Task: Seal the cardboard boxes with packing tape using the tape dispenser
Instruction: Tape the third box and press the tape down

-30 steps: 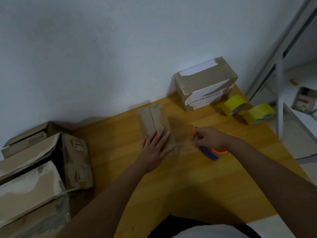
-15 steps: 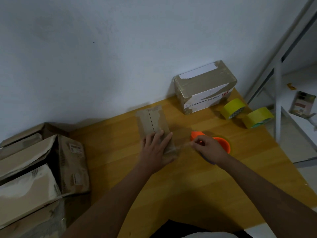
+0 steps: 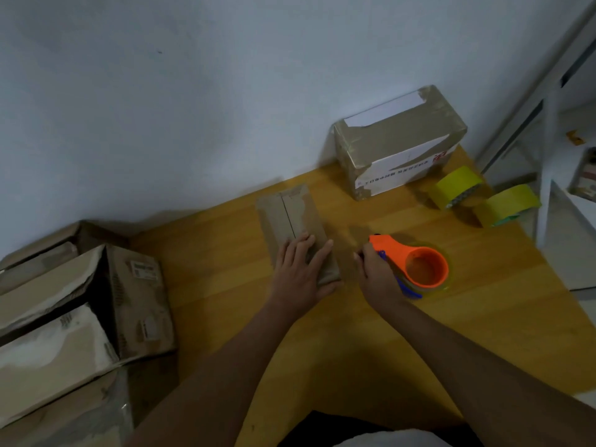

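The left hand (image 3: 301,272) lies flat, fingers straight and together, pressing down on the near end of a small flat brown cardboard box (image 3: 295,224) whose centre seam runs away toward the wall. Just to its right, the right hand (image 3: 377,279) curls around the blue handle of an orange plastic tape dispenser (image 3: 409,262), which sits on the yellow wooden table (image 3: 371,343) beside the box, apart from it. The dispenser's handle is mostly covered by the palm, and whether any clear tape spans from it to the box is too faint to tell. Farther back stand a larger taped cardboard box (image 3: 400,143) and two yellow tape rolls (image 3: 458,187). Open brown cartons (image 3: 64,317) at the left are cut off by the edge.
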Demonstrator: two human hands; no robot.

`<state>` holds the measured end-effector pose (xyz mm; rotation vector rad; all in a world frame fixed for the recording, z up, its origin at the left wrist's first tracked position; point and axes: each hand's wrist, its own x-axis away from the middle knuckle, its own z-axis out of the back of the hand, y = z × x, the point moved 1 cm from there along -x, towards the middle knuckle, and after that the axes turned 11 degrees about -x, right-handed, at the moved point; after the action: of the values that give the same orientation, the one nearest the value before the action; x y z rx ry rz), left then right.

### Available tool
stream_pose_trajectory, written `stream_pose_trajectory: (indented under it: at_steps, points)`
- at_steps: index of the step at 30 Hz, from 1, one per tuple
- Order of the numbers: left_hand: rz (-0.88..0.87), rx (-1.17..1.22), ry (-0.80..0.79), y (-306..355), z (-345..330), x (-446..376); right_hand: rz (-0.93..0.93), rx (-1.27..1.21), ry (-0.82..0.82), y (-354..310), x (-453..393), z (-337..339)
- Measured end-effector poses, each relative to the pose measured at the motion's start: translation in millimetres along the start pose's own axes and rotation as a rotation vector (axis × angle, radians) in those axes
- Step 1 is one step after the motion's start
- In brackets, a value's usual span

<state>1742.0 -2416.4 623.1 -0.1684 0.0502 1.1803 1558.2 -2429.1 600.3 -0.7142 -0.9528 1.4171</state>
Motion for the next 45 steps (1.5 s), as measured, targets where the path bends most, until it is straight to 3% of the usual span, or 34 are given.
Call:
stream_pose_trajectory:
  at_steps: [9, 13, 15, 17, 19, 21, 24, 29, 33, 36, 38, 41, 43, 45]
  points:
    - [-0.027, -0.075, -0.009, 0, 2, -1, 0.016, -0.043, -0.076, -10, -9, -29]
    - [-0.030, -0.098, -0.002, -2, 0, 1, -0.049, 0.293, -0.173, 11, -31, -42]
    - [-0.024, -0.094, -0.015, -1, -1, 1, -0.043, 0.331, -0.231, 17, -39, -45]
    - [-0.014, -0.086, -0.030, -2, -1, 1, -0.052, 0.195, -0.240, 9, -33, -35]
    - [-0.004, -0.077, -0.036, -4, -1, 2, -0.108, 0.016, -0.131, 1, -15, -18]
    - [-0.001, -0.072, -0.032, -5, -1, 2, -0.011, -0.018, -0.082, -7, 8, -5]
    - [-0.013, -0.088, -0.028, -4, -3, 2, 0.153, 0.170, -0.290, -21, 23, 6]
    - [-0.008, -0.073, -0.009, -5, -6, -1, 0.127, 0.492, -0.480, -49, -8, 20]
    - [-0.049, 0.019, -0.115, -7, 0, -1, 0.076, 0.579, -0.485, -59, -2, 13]
    - [-0.060, 0.253, -0.222, -16, 25, -9, -0.019, 0.504, -0.421, -61, 11, 16]
    - [0.092, 0.528, -0.195, -32, 48, -8, -0.017, 0.481, -0.342, -58, 21, 24]
    - [0.627, 0.782, 0.015, -62, 58, 13, 0.120, 0.426, -0.225, -68, 31, 29]
    - [1.101, 1.091, -0.091, -69, 47, 40, 0.231, 0.434, -0.259, -85, 32, 20]
    - [1.366, 1.481, -0.223, -60, 34, 63, 0.284, 0.519, -0.356, -98, 32, 5]
